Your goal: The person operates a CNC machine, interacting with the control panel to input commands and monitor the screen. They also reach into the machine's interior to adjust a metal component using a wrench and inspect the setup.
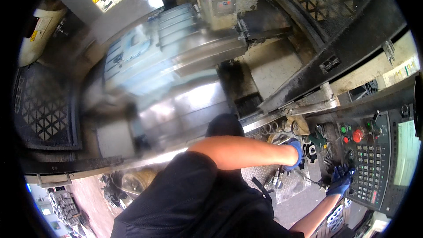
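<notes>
My left arm reaches across to the right. Its blue-gloved hand (294,154) is low over a metal tray (286,189) of small parts, beside a dark metal part (310,152). Its fingers are hidden, so I cannot tell whether it holds anything. Farther right, my right hand (340,180), also in a blue glove, lies at the left edge of a machine control panel (370,167). Its fingers are stretched toward the keys, and I see nothing in them. Several metal tool pieces (276,180) stand on the tray between my arms.
Ahead is the open interior of a milling machine, with a wet metal table (189,59) and a grey boxy unit (218,4). A dark door frame (330,64) runs along the right. A coiled hose (269,128) lies beyond my left hand. Dark parts (114,189) sit at lower left.
</notes>
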### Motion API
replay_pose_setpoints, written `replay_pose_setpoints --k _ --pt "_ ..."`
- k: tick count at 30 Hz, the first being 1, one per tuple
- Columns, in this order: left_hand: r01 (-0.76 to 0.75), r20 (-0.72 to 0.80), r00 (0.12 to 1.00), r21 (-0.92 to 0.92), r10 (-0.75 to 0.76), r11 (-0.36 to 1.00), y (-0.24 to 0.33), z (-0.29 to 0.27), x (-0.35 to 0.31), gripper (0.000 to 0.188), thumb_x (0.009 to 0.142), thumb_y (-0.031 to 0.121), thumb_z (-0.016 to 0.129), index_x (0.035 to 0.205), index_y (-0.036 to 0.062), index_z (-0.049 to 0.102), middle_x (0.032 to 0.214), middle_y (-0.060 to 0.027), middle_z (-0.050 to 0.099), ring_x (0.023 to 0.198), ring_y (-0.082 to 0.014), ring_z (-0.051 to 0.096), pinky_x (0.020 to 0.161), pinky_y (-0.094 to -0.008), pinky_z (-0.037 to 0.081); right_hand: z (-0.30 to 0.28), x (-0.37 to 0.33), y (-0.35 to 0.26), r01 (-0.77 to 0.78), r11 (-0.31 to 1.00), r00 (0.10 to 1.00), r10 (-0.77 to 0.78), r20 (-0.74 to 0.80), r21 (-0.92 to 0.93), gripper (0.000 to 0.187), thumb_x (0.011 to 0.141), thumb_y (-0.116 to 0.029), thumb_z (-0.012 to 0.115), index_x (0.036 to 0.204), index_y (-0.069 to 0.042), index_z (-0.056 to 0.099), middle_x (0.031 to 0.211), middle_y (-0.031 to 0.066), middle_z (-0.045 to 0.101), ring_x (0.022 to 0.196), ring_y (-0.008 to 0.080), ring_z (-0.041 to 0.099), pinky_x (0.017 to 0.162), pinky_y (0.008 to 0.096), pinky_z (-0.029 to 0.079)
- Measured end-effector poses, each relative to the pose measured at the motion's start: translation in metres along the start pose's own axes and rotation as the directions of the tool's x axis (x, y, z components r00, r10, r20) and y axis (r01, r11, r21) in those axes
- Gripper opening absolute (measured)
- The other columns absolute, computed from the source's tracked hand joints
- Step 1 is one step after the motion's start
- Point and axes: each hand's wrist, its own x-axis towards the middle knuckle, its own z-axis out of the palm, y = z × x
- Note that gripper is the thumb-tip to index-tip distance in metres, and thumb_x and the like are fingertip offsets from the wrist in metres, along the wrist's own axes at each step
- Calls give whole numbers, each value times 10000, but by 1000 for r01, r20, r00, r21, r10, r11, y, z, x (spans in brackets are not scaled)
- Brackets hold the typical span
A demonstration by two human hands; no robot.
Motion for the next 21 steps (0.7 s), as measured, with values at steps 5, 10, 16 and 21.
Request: replay_pose_setpoints --k 5,10,16,21 --pt "19 -87 996 -104 -28 994 -3 -4 -25 285 767 305 749 1019 188 812 1065 -77 769 956 -272 718 785 -440 559 26 -35 -1 61 988 998 -64 21 142 505 1031 -526 460 1328 -146 612 1078 127 736 859 279 706 745 427 589" --pt "41 -36 998 -71 -43 997 -4 -20 -45 435 854 382 677 1181 99 723 1126 -173 738 1025 -347 718 878 -449 569 48 -54 0 131 975 991 -131 -11 177 550 1021 -570 525 1142 -57 683 989 122 755 786 265 733 646 362 559" --pt "20 -10 1000 -66 -21 998 -1 -32 -49 473 872 427 668 1181 72 718 1167 -208 717 1102 -369 686 937 -464 542 66 -62 -11 80 988 993 -68 -95 130 521 1027 -554 525 1106 -63 679 885 89 759 691 237 739 562 354 532" --pt "11 -32 999 -46 -13 999 -3 -24 -42 491 878 460 666 1147 54 731 1165 -214 716 1105 -371 685 950 -457 538 71 -67 -16 76 981 990 -53 -128 176 439 1039 -461 567 1222 -65 622 903 82 752 669 214 723 523 326 501"
